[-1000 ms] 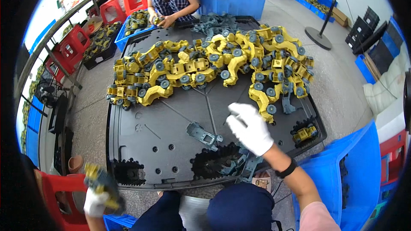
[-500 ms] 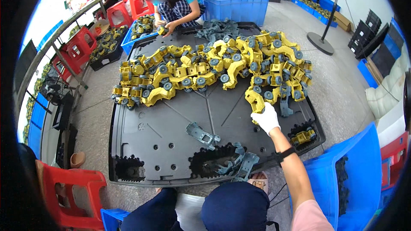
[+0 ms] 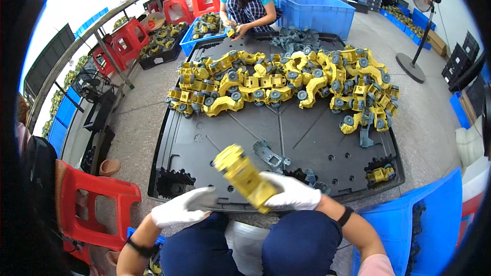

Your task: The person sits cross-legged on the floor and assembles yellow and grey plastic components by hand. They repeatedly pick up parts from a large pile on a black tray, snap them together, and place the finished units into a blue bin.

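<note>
In my white-gloved right hand (image 3: 294, 192) is a yellow toy truck body (image 3: 244, 178), gripped at its near end and tilted over the front of the black table (image 3: 240, 133). Slight motion blur hides its finer detail. My left hand (image 3: 185, 207), also gloved, is apart from it on the left, fingers spread and nothing in them. Beyond the hands, a long heap of yellow toy trucks (image 3: 255, 83) with grey wheels lies across the table. A grey plastic frame (image 3: 271, 155) rests just past the held toy, and more grey parts (image 3: 310, 177) are partly covered by my right hand.
One yellow toy truck (image 3: 381, 174) sits in the table's right-hand recess. Opposite me, a person (image 3: 253, 5) handles a toy beside a blue crate (image 3: 312, 13). Grey parts (image 3: 296, 40) lie at the far edge. A red stool (image 3: 99, 199) stands left, a blue bin (image 3: 434, 214) right.
My right hand has drawn back from the heap toward my lap, bringing the yellow toy truck body with it. My left hand has come into view. The whole scene has shifted rightward in the picture.
</note>
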Motion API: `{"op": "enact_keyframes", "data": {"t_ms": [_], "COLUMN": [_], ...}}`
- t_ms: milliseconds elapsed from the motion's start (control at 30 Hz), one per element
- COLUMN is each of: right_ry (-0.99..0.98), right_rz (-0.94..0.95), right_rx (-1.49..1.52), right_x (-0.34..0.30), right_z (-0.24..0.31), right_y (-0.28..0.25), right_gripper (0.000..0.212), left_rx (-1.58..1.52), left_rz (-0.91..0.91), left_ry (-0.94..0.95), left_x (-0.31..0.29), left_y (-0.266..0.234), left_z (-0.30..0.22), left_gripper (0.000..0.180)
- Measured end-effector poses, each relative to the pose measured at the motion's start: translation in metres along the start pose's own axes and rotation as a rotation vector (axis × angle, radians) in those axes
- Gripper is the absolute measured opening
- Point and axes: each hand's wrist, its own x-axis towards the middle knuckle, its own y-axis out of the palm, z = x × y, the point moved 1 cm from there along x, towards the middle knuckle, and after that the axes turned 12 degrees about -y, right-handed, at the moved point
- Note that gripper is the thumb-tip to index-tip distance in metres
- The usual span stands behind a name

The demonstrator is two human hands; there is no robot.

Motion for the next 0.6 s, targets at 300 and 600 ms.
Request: {"op": "enact_keyframes", "data": {"t_ms": [300, 600], "right_ry": [-0.149, 0.015], "right_rz": [0.032, -0.266], "right_rx": [-0.792, -1.64], "right_x": [0.011, 0.064], "right_z": [-0.013, -0.046], "right_y": [-0.026, -0.045], "right_gripper": [0.051, 0.031], "left_rx": [-0.606, -0.688], "left_rz": [0.339, 0.066], "left_ry": [0.184, 0.124], "left_x": [0.1, 0.102], "left_y": [0.012, -0.02], "left_z": [-0.026, 0.012], "left_gripper": [0.062, 0.063]}}
